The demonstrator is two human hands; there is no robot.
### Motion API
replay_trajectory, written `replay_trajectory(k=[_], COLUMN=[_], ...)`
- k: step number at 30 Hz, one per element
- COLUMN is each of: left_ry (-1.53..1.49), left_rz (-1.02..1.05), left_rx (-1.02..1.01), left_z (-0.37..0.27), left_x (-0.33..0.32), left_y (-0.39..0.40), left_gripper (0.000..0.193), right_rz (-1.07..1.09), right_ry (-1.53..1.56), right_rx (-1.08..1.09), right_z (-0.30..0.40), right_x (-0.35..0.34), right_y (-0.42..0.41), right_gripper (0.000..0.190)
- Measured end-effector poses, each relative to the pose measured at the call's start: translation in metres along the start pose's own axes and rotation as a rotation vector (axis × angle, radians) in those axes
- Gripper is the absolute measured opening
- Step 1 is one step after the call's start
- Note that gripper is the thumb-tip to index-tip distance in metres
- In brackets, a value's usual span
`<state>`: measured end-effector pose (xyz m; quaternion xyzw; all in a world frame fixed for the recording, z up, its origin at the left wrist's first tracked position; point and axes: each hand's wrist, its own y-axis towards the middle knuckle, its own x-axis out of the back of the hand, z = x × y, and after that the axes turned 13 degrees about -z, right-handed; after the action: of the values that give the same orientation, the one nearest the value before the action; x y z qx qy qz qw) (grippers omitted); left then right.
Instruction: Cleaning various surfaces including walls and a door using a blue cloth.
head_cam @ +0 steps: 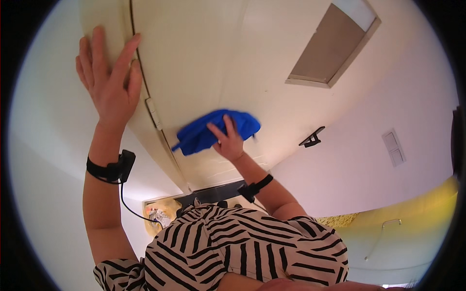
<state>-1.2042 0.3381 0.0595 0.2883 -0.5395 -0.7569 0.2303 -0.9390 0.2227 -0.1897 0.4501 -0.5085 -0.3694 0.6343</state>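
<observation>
My right hand [229, 142] presses a blue cloth [196, 134] against the lower part of a cream door [207, 72]. The cloth is bunched and spreads out to both sides of the fingers. Up on the left, my left hand [111, 76] holds nothing. Its fingers are apart, and it appears to lie flat against the door frame [85, 18], with the thumb and index finger by the gap at the door's edge. A door hinge [153, 113] sits in that gap, just below the left hand.
A framed brown panel [329, 43] is set in the door. On the wall to the right are a black bracket-like object [312, 138] and a light switch [394, 147]. A yellowish bag [162, 212] with mixed contents stands low on the left. A cable [127, 203] hangs from my left wristband [109, 168].
</observation>
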Motion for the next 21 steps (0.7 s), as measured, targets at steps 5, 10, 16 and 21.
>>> replay_trajectory(k=[5,10,16,21], left_ry=[0.004,0.003,0.041,0.043], left_rz=[-0.016,-0.027,0.0,0.012], left_rx=[0.007,0.006,-0.017,-0.041], left_z=[0.002,-0.003,-0.004,-0.008], left_x=[0.002,-0.007,-0.007,-0.006], left_y=[-0.007,-0.012,-0.016,-0.017], left_gripper=[0.042,0.038,0.036,0.035], right_rz=[-0.235,-0.591,-0.544,-0.383], right_ry=[-0.121,-0.23,-0.204,-0.081], right_rx=[-0.079,-0.277,-0.172,-0.114], right_z=[-0.039,-0.084,-0.029,-0.044], right_x=[0.021,0.053,0.017,0.026], right_y=[-0.009,0.052,0.039,0.026], right_gripper=[0.057,0.061,0.07,0.068])
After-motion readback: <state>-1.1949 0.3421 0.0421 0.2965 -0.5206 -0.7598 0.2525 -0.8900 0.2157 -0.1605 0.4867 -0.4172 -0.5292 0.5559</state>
